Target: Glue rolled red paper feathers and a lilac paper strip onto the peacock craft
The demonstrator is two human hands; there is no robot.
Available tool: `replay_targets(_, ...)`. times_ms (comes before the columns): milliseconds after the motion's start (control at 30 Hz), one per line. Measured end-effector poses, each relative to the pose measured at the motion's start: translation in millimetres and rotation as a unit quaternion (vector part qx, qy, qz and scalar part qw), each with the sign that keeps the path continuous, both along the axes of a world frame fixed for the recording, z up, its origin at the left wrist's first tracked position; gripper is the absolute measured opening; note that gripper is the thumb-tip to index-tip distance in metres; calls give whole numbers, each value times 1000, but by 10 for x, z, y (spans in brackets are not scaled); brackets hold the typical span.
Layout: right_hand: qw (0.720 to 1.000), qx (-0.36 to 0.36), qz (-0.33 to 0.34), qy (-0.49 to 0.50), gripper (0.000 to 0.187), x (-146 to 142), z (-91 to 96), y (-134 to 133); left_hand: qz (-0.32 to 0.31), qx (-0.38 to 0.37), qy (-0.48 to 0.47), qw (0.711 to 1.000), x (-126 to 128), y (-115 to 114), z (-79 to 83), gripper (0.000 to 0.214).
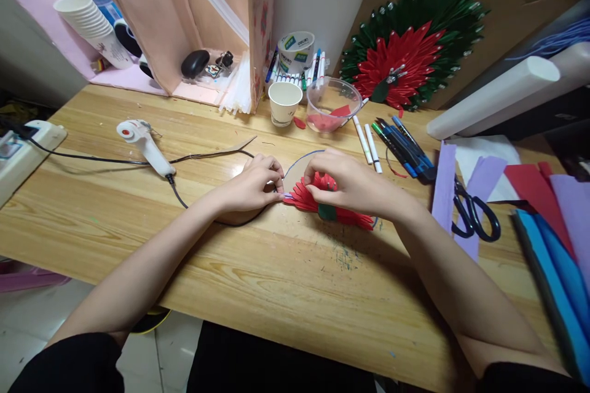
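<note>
On the table before me lies a red paper flower (357,218) with layered petals and a dark green piece (327,212) in it. A round card with a blue-drawn edge (295,173) shows beneath it. My left hand (258,181) is closed in a pinch at the flower's left side, on a small pale purple piece (287,196) that looks like paper. My right hand (343,181) hovers over the petals, thumb and index finger curled close together; whatever lies between them is too small or hidden to name. The right hand covers part of the flower.
A white glue gun (150,150) with a black cord lies left. Behind stand a paper cup (284,104), a clear plastic bowl (334,95) and a green-and-red feathered piece (410,43). Markers (396,144), scissors (474,212) and purple paper strips (443,187) lie right.
</note>
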State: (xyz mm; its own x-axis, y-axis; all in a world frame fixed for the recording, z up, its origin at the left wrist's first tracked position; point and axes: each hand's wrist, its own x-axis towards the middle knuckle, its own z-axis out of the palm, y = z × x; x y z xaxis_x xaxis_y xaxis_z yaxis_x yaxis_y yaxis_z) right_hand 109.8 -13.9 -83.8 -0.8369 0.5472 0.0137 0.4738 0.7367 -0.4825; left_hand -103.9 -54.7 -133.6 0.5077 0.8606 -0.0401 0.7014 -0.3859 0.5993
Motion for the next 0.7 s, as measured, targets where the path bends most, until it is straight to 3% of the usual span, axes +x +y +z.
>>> replay_targets(300,1000,9,-11,-8,8,3,18,0,-5,20,18,1000,20,4,-14,21)
replay_targets(700,1000,10,-12,-9,9,7,17,-4,-36,124,136,982,129,-63,46,21)
